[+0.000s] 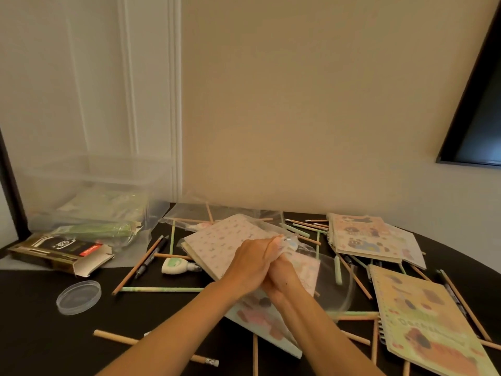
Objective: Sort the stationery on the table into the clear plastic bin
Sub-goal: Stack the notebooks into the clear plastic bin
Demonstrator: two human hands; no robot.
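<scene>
One clear bin (89, 183) at the back left of the black table (40, 335). Many pencils (113, 336), at least three notebooks (423, 321), one round lid (78, 297). Left hand (250, 263) and right hand (283, 280) together, fingers (278, 244) pinching one clear bag (294, 243). Beige wall (298, 104) behind.

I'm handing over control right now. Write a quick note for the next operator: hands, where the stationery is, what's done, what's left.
Hands: left hand and right hand are clasped together mid-table, gripping a crinkled clear plastic wrapper; its contents are unclear.
Bin: the clear plastic bin stands far left.
Done: a few pale packets are already inside.
Left: on the black table remain scattered wooden pencils, a white-and-green correction tape, black pens, a spotted notebook and cartoon spiral notebooks.
</scene>
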